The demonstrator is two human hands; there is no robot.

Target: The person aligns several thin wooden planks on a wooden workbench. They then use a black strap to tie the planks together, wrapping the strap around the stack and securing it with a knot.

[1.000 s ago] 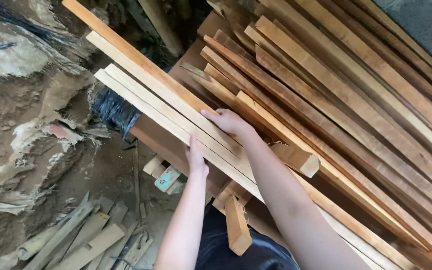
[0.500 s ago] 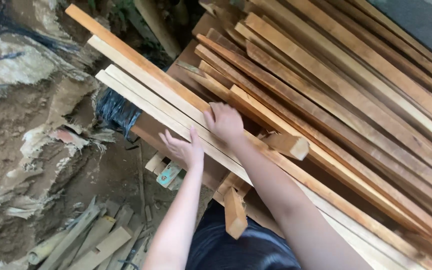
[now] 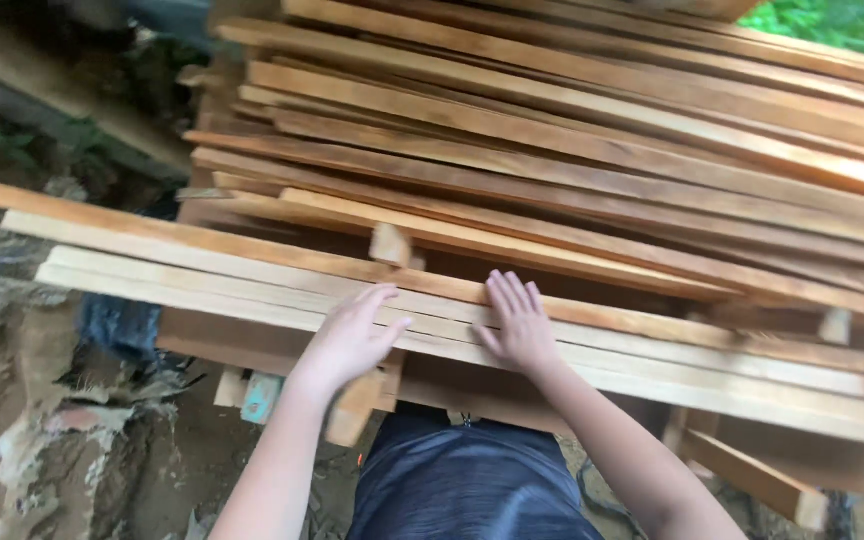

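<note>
Pale wooden slats point(image 3: 252, 285), several laid side by side, jut out leftward from the front of a big stack of reddish planks point(image 3: 602, 150). Left hand point(image 3: 350, 335) lies on top of the slats, fingers spread flat, gripping nothing. Right hand point(image 3: 517, 322) just beside it, palm down on the same slats, fingers splayed, also holding nothing. Small wood block point(image 3: 390, 245) sits upright on the slats just behind the hands. Below: short offcuts point(image 3: 252, 392), bare muddy ground point(image 3: 42, 400), dark shirt point(image 3: 467, 485) at bottom edge.
</note>
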